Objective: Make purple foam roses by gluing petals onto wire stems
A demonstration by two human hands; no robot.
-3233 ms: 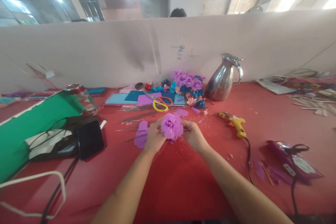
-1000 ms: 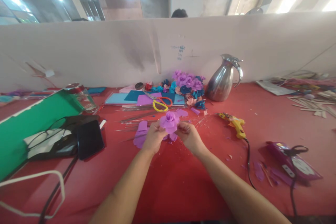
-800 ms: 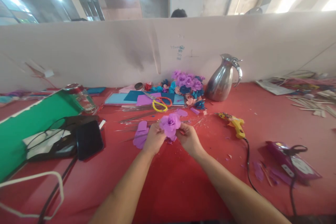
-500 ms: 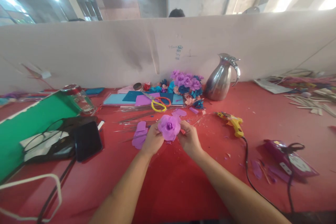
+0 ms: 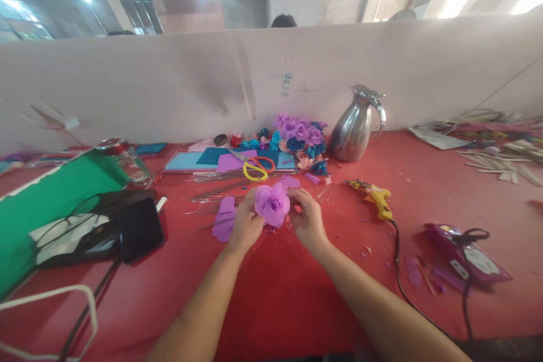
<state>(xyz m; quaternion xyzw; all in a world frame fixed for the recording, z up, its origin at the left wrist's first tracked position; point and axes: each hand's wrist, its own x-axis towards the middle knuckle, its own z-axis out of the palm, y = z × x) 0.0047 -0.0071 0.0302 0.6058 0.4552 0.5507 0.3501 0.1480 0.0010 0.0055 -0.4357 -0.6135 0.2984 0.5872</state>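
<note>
A purple paper flower (image 5: 272, 203) is held up between my two hands, its layered petals facing me. My left hand (image 5: 248, 220) is closed on the flower's left side. On the other side my right hand (image 5: 306, 218) pinches a petal at the right edge with bent fingers. Cut purple paper petals (image 5: 223, 219) lie left of my left hand, beside thin wires (image 5: 212, 188). Scissors (image 5: 255, 168) with yellow and red handles rest on coloured paper sheets (image 5: 182, 161) behind the flower. A yellow glue gun (image 5: 371, 197) lies to the right.
Finished paper flowers (image 5: 301, 136) are heaped by a steel jug (image 5: 354, 127) at the partition (image 5: 169, 79). At left are a phone (image 5: 139, 230), a glass jar (image 5: 127, 161) and a green board (image 5: 63, 203). A purple pouch (image 5: 460, 251) and black cord (image 5: 399, 260) lie right on the red table (image 5: 271, 305).
The flower has turned and tilted slightly in my hands, and my right fingers have shifted up along its right edge. The whole view has drifted slightly.
</note>
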